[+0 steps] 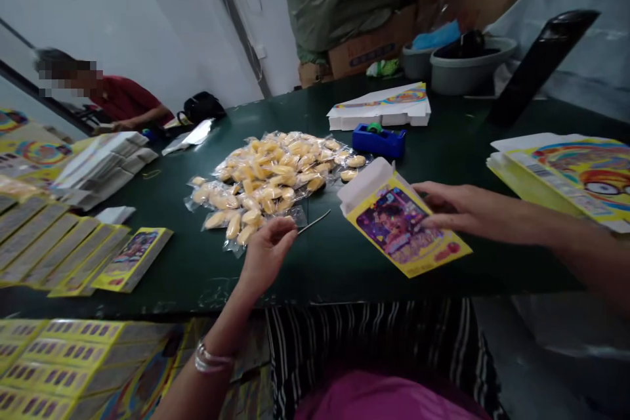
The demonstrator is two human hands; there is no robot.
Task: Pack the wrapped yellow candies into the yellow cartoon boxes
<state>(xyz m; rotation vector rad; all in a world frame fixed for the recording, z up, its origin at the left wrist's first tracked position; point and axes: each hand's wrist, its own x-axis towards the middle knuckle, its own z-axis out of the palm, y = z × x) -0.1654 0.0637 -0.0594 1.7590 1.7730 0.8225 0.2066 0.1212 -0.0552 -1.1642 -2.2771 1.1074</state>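
My right hand grips a yellow printed carton by its right side, thumb on the front. The carton is tilted, and its white end flaps stand out at the upper left. My left hand is closed, its fingers curled at the front edge of a pile of clear plastic packets with pale yellow, oblong pieces inside. A thin whitish strip sticks out beside the left fingertips; whether they pinch it or a packet, I cannot tell.
A blue tape dispenser sits behind the carton, near flat white cartons. Filled yellow boxes line the left. More flat printed cartons lie at right. A co-worker in a red shirt sits far left. Grey tubs stand behind.
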